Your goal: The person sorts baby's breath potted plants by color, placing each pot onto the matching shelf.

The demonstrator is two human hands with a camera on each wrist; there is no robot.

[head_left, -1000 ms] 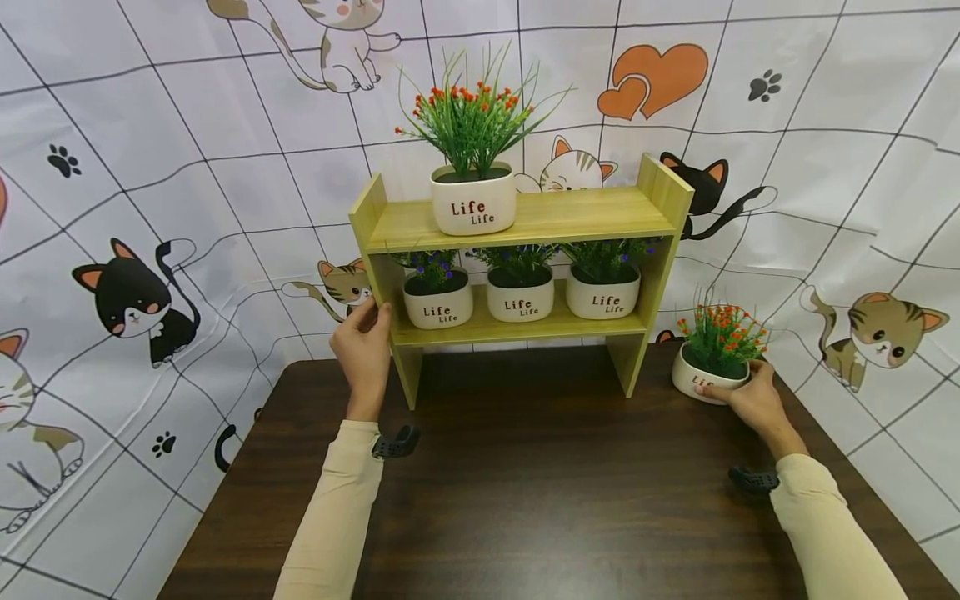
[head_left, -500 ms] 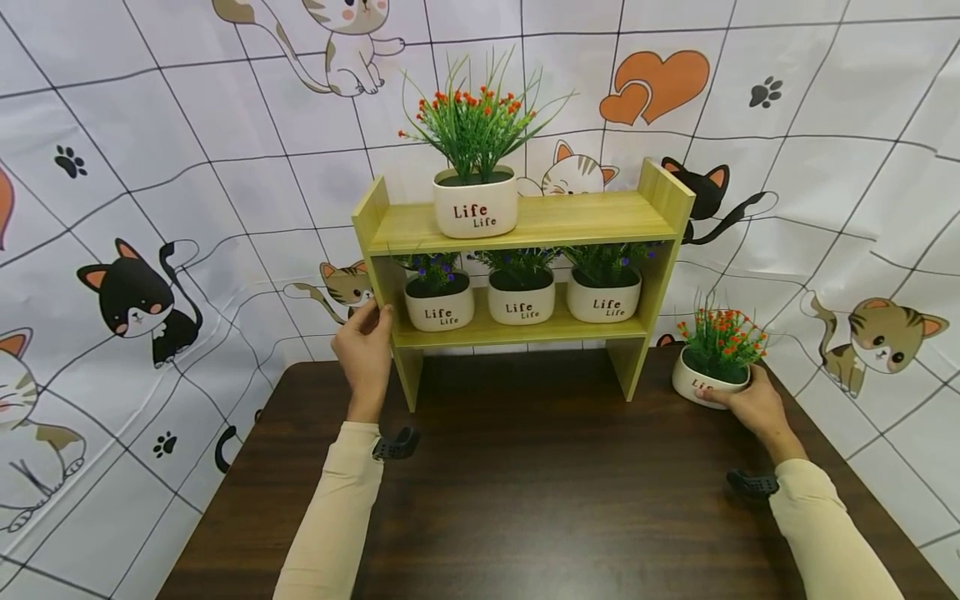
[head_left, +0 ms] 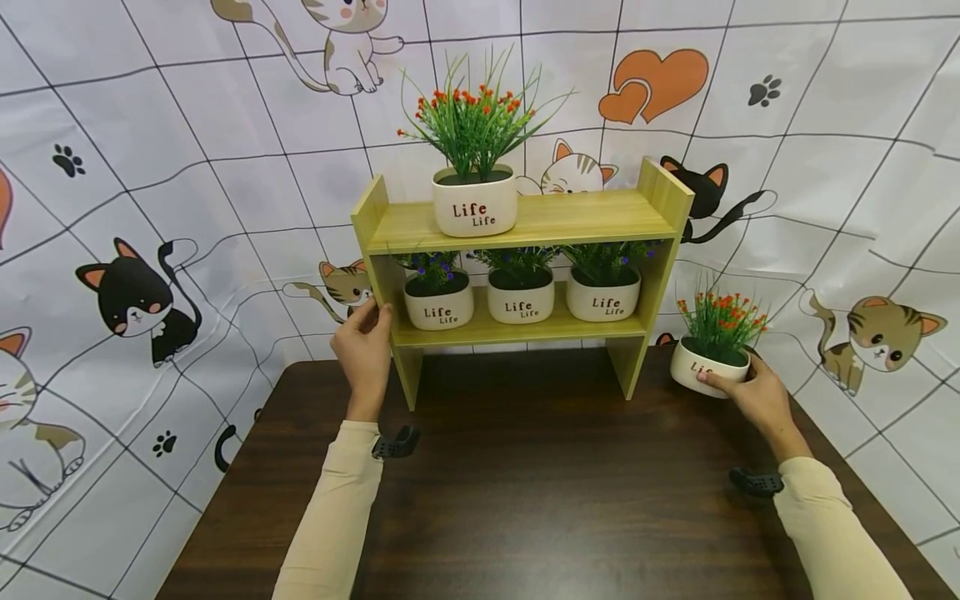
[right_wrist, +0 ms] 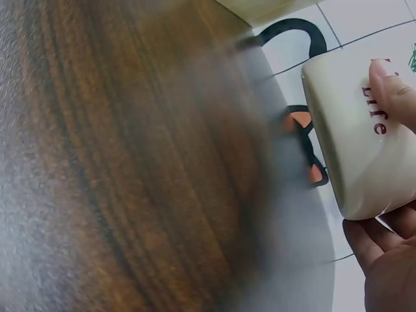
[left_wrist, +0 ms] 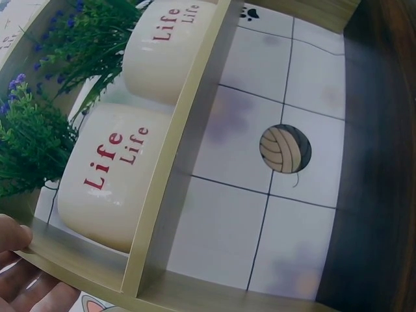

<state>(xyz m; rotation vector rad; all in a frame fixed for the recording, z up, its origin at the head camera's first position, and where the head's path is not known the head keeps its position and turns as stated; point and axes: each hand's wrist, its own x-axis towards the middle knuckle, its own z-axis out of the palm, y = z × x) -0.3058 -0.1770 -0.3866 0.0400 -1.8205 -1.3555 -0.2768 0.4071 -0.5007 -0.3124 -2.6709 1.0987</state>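
Observation:
My right hand (head_left: 763, 398) grips a white flowerpot (head_left: 708, 367) of orange-red flowers at the table's far right. Its thumb lies over the "Life" lettering; in the right wrist view the pot (right_wrist: 357, 156) is off the table and slightly tilted. My left hand (head_left: 363, 354) pinches the left side panel of a light wooden shelf (head_left: 592, 215), thumb at the panel's edge and fingers outside in the left wrist view. A taller potted plant with orange flowers (head_left: 474, 204) stands on the upper board. Three purple-flowered pots, including the leftmost one (head_left: 438, 308), sit on the lower board.
The dark wooden table (head_left: 525, 500) spreads in front of the shelf. Behind and at both sides hangs a white gridded wall cover (head_left: 247, 192) with cartoon cats. The shelf's right leg (head_left: 626, 367) stands left of the held pot.
My right hand has raised the orange-flowered pot slightly from the table, and it now tilts. My left hand stays on the shelf panel.

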